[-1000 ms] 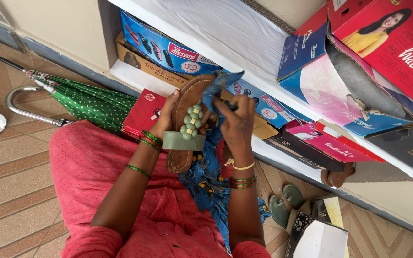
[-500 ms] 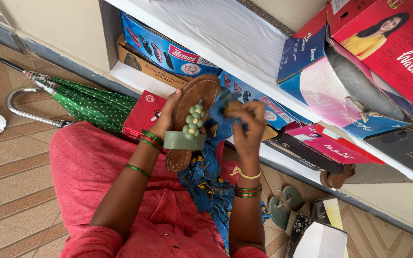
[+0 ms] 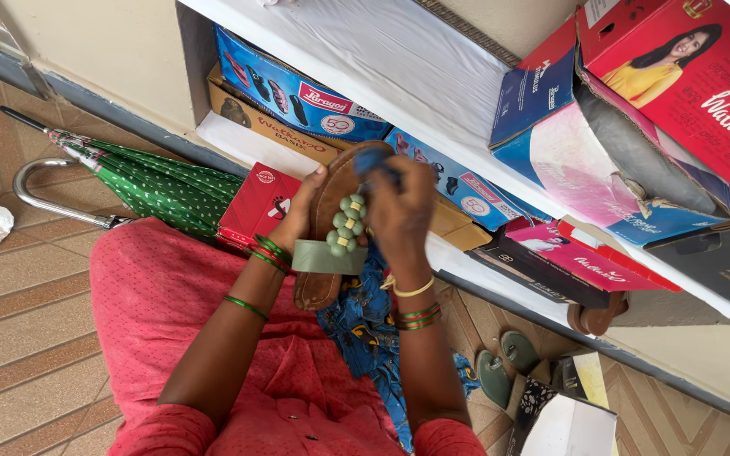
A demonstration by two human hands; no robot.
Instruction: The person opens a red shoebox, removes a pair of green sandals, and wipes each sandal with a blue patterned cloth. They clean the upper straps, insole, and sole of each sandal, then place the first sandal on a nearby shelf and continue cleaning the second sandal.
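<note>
My left hand grips a brown sandal by its side; the sandal has an olive green strap and a row of green beads. My right hand presses a blue cloth against the sandal's toe end. Both wrists carry green, red and gold bangles. The sandal is held above my lap, over a red garment and a blue patterned cloth.
A folded green umbrella with a metal hook handle lies on the tiled floor at left. Several shoe boxes fill the white shelves ahead and right. A red box sits by my knee. Green sandals lie at lower right.
My right hand has moved with the blue cloth from the sandal's right side up to its toe end. The left hand and sandal have stayed almost still.
</note>
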